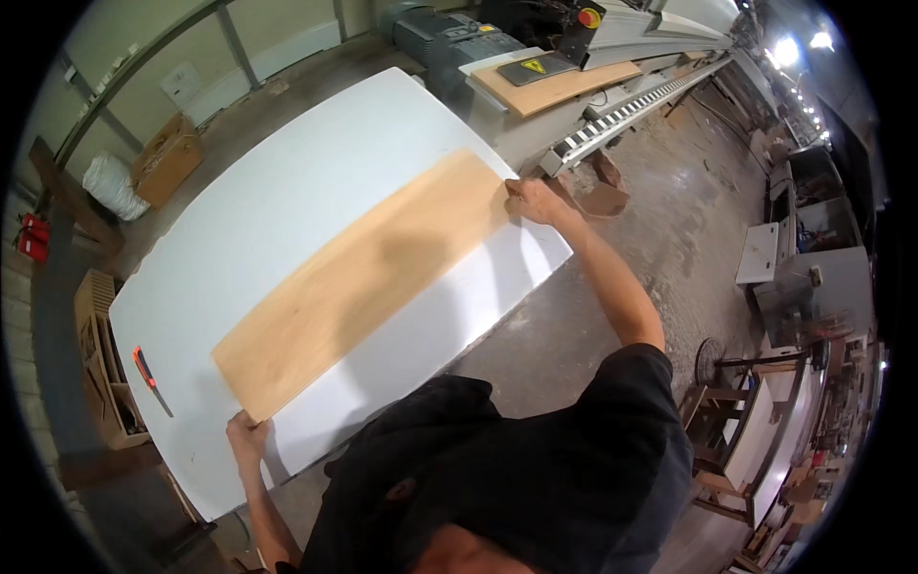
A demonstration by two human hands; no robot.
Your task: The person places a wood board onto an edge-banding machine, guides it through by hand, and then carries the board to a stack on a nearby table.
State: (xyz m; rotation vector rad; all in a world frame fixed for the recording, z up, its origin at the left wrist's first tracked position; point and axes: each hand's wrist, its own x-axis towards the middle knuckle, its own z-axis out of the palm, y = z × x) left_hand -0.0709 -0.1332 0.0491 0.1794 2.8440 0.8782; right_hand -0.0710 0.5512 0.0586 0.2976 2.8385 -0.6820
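Note:
A long, light-brown wood panel lies across a large white tabletop, slanting from the near left to the far right. My left hand pinches its near-left corner, fingers closed on the edge. At the opposite end, my right hand grips the right edge, its fingers bent round the corner. My shadow falls over the middle of the panel. Left of the panel, apart from both hands, rests an orange-and-black utility knife.
Beyond the table stands a machine with a grey motor, a red-and-yellow button and a striped rail. A cardboard box and a white sack sit at the far left. A wooden rack is beside the table's left edge.

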